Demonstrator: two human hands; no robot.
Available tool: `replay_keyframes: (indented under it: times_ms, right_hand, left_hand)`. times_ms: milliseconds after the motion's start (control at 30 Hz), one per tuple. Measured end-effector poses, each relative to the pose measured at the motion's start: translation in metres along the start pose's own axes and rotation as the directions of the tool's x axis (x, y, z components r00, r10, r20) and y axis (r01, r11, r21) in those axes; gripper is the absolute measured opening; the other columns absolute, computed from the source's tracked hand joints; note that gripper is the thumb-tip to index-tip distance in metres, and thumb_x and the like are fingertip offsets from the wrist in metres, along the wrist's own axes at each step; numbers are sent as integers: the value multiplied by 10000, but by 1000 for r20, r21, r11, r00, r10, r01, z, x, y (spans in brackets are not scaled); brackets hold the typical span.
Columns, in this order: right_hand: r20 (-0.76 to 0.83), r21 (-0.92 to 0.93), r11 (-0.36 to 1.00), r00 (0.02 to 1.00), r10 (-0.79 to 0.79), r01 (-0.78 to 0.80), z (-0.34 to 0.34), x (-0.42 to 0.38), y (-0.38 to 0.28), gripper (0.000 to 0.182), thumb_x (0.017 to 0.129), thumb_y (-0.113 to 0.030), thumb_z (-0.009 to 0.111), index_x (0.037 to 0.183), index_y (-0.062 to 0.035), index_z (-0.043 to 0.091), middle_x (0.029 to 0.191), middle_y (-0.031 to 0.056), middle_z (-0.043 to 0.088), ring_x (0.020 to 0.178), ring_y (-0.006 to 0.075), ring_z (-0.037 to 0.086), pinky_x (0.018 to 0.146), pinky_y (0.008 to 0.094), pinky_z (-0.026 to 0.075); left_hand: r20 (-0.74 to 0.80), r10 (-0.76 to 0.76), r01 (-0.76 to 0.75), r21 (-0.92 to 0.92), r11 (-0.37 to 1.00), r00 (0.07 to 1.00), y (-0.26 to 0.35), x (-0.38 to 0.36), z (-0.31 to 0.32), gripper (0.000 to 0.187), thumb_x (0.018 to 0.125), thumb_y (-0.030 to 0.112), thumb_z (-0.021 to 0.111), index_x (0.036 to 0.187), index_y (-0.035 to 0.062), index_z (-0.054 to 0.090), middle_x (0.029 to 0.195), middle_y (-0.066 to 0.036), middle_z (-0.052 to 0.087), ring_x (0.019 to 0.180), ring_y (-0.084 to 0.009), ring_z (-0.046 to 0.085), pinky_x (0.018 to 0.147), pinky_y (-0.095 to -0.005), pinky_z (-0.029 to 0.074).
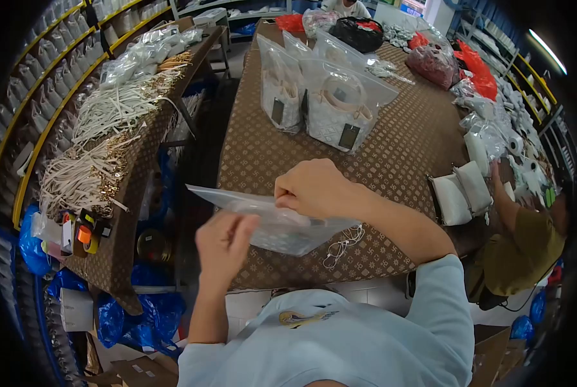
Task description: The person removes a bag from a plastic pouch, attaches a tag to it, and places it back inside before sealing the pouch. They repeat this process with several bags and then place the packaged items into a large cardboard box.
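Observation:
A clear plastic bag (272, 240) with a pale handbag inside lies tilted at the table's near edge, its top flap reaching out to the left. My right hand (317, 188) is closed in a fist on the bag's upper edge; its fingertips are mostly hidden. In front of the bag's left part is my left hand (224, 244), thumb toward the right and fingers curled. Blur hides whether it grips the plastic. Beside the bag a thin white cord (344, 246) lies coiled on the patterned tabletop (256, 174).
Bagged white handbags (340, 119) with dark tags stand farther back. White pouches (459, 193) lie at the right edge, near another person (520, 251). On the left, a side table holds heaps of straps (85, 171). Red and black plastic bags (357, 33) sit at the far end.

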State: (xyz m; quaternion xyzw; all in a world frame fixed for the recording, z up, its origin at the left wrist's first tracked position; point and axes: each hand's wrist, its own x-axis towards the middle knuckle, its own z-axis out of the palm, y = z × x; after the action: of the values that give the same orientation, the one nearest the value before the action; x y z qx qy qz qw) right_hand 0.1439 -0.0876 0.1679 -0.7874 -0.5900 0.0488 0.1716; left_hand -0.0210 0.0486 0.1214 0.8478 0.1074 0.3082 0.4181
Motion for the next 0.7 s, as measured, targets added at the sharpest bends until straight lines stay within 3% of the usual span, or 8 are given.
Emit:
replay_keyframes:
  times_ms: [67,100,233,300,367,567,600,700]
  right_hand:
    - [68,115,993,998,11,-19,4,-3,-1,182,761,-249,649,788,-69,664,749,78,661,722,261,640,632,385,484]
    - [78,164,985,996,32,-44,6,-4,0,206,747,-265,665,795,-65,667,761,87,665,720,262,642,636,375,487]
    - [161,340,929,982,99,-150,-7,-14,12,266,712,-305,669,854,-82,695,795,98,671,811,271,643,707,380,499]
    - [218,335,925,970,109,-179,-17,-30,18,245,725,-291,651,863,-94,700,803,90,675,801,267,643,704,381,498]
    - [158,35,982,971,178,-186,-22,-45,21,202,746,-265,627,851,-111,705,804,80,676,787,269,641,697,385,496]
    - [145,77,982,976,160,-172,-19,-63,28,178,756,-261,624,823,-117,703,785,72,672,785,270,639,686,390,492]
    - [144,77,982,977,158,-170,-18,-64,27,178,756,-261,624,823,-117,703,785,72,672,785,270,639,686,390,492]
    - [270,157,932,922,277,-326,-13,-66,19,202,735,-309,668,813,-126,705,820,69,676,812,254,642,719,394,490]
  left_hand:
    - [326,-246,361,-362,860,913,-6,-6,24,332,882,279,611,767,-30,644,624,-58,596,555,-95,540,513,-238,419]
    - [336,-271,398,-402,825,902,-8,-3,32,413,913,341,567,773,-38,652,623,-47,605,565,-90,557,536,-223,439]
    - [297,-285,398,-463,792,911,-13,11,38,414,918,331,564,785,-50,657,615,-62,609,578,-100,583,545,-225,464]
    - [329,-304,432,-455,779,894,-12,9,36,411,917,326,569,780,-51,655,622,-65,615,579,-101,583,546,-226,466]
    - [359,-308,453,-453,768,881,-12,4,37,408,915,322,573,775,-53,652,629,-69,620,579,-102,584,547,-228,468]
    - [498,-250,483,-421,768,830,0,-5,56,417,900,347,595,767,-43,655,644,-64,631,590,-95,590,550,-223,470]
    - [542,-239,490,-382,783,806,1,-7,60,374,905,314,595,822,-46,658,686,-80,644,618,-114,610,580,-235,496]
    - [579,-223,477,-332,814,784,-2,-14,69,327,908,292,594,908,-25,673,737,-93,659,667,-134,634,624,-251,526]
